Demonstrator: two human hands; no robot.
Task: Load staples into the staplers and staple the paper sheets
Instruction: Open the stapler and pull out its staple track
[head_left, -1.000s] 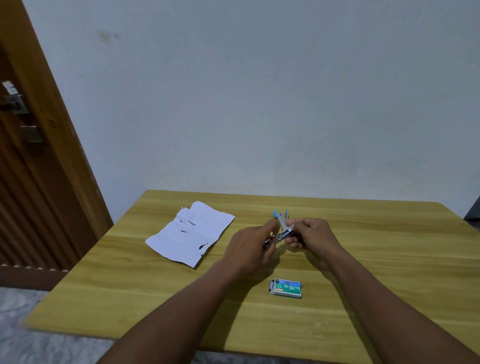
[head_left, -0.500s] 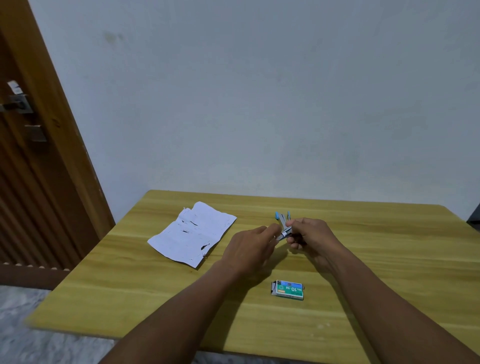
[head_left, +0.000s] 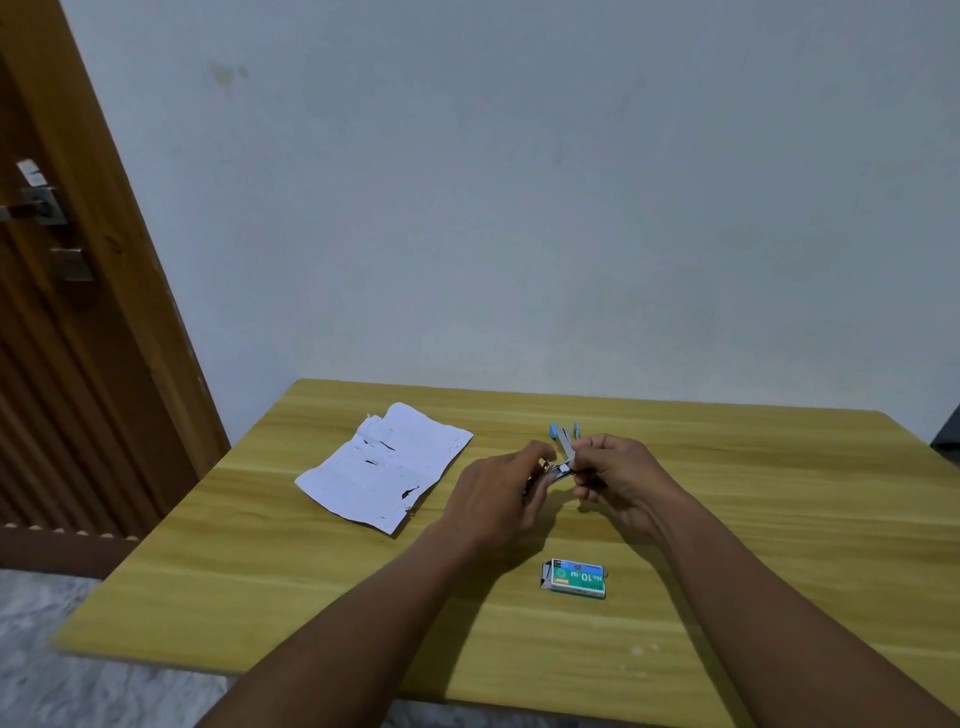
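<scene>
We have the stapler (head_left: 565, 451) held up just above the table (head_left: 753, 519), between our two hands, near the middle of the far half of the top. It is a small one, hinged open: the blue-tipped arms stick up and away from us, and the metal channel points down toward our left. We judge it light and stiff, but awkward, since the sprung top wants to snap shut and the bare metal is smooth enough to slide in the fingers. Our right hand (head_left: 615, 480) is curled around its body, fingers folded in and pinching it fast; gripping the base low down, near the hinge, seems the safest place, clear of the channel mouth. Our left hand (head_left: 498, 491) is drawn together at the fingertips at the channel's open end, apparently pinching a strip of staples, though the strip itself is too small to make out. Such a strip would be brittle and could break if bent, so we would hold it by its sides and feed it straight.

Nearer to us the staple box (head_left: 575, 578) lies flat, well apart from both hands. The paper sheets (head_left: 384, 470) lie to the left, creased and slightly fanned, thin and floppy.
</scene>
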